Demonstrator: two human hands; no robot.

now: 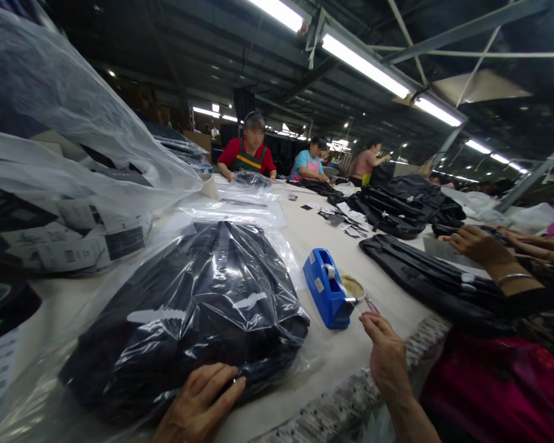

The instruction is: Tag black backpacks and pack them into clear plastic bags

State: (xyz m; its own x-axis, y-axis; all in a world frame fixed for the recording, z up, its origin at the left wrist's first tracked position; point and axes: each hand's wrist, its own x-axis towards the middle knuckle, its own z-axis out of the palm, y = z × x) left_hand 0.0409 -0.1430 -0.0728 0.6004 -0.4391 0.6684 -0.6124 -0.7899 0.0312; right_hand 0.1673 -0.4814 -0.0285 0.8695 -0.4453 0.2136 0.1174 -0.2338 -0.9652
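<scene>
A black bag, apparently a backpack, lies inside a clear plastic bag [203, 307] on the table before me. My left hand [203, 400] is at its near edge, thumb and fingers closed on the plastic and the dark fabric. To the right of the package stands a blue tape dispenser [325, 289] with a roll of tape [352, 287] in it. Just off the dispenser's cutting end is my right hand [388, 351], its thumb and forefinger pinched together. A thin strip [372, 303], seemingly tape, shows at those fingertips.
Clear plastic sheeting [87, 123] covers labelled packs at left, beside a dark tape roll [9, 307]. Black bags [397, 203] and scattered tags [346, 218] lie along the right. A co-worker's hand [477, 246] reaches in at right; another person [249, 154] works across the table.
</scene>
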